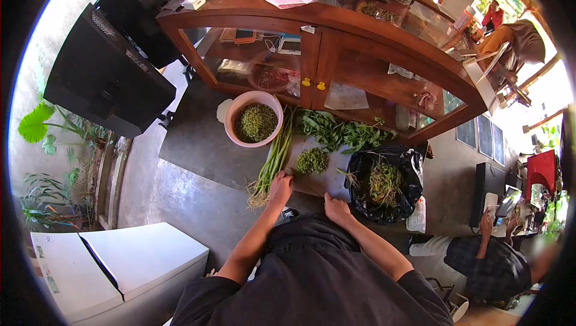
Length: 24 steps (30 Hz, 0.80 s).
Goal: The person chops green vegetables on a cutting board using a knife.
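Note:
My left hand is closed at the left edge of the cutting board, next to a long bunch of spring onions with their roots towards me. What its fingers pinch is too small to make out. My right hand is closed around what looks like a knife, its thin dark blade pointing left over the board. Beyond both hands sits a pile of chopped greens. Leafy green stems lie along the back of the board.
A pink bowl of chopped greens stands back left. At right, a black plastic bag holds root trimmings. A glass-doored wooden cabinet closes off the back. A white fridge is at left; a person sits at right.

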{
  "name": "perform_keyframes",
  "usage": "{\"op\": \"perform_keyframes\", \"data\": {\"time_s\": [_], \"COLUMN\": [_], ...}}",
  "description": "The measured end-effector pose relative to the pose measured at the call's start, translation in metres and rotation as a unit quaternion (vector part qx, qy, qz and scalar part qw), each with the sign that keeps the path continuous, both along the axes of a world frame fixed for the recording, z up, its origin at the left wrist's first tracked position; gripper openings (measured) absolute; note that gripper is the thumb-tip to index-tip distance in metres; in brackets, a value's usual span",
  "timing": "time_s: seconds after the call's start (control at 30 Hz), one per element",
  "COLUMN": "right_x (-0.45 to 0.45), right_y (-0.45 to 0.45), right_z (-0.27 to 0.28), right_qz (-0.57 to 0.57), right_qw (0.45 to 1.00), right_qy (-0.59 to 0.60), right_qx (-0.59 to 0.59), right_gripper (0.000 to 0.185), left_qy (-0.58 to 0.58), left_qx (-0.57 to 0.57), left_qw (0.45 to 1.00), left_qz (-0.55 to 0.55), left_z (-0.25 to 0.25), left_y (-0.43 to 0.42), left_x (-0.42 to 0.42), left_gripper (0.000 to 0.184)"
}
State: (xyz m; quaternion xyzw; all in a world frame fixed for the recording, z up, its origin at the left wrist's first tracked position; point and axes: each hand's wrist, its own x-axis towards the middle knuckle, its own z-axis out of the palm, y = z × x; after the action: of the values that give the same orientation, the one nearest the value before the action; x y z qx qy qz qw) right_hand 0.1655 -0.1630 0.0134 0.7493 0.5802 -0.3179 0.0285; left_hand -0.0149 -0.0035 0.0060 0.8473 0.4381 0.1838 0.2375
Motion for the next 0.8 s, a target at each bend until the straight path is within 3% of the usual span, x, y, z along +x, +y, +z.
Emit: {"op": "perform_keyframes", "data": {"time_s": [0.3, 0.4, 0.47, 0.8], "right_x": [0.009, 0.006, 0.005, 0.005], "right_y": [-0.004, -0.001, 0.000, 0.000], "right_z": [0.017, 0.028, 0.041, 0.064], "right_qz": [0.003, -0.008, 0.032, 0.065], "right_qw": [1.000, 1.000, 0.999, 0.997], "right_qy": [-0.024, -0.015, -0.020, -0.024], "right_qx": [0.009, -0.003, -0.009, -0.026], "right_gripper": [0.032, 0.034, 0.046, 0.049], "left_qy": [0.001, -0.002, -0.003, 0.004], "left_qx": [0.002, 0.002, -0.003, -0.029], "left_qw": [1.000, 1.000, 1.000, 0.999], "left_qz": [0.013, 0.021, 0.025, 0.043], "left_z": [-0.005, -0.007, -0.005, -0.009], "left_y": [-0.001, -0.002, -0.003, -0.003], "left_x": [0.001, 0.001, 0.001, 0.000], "left_gripper": [0.016, 0.016, 0.016, 0.023]}}
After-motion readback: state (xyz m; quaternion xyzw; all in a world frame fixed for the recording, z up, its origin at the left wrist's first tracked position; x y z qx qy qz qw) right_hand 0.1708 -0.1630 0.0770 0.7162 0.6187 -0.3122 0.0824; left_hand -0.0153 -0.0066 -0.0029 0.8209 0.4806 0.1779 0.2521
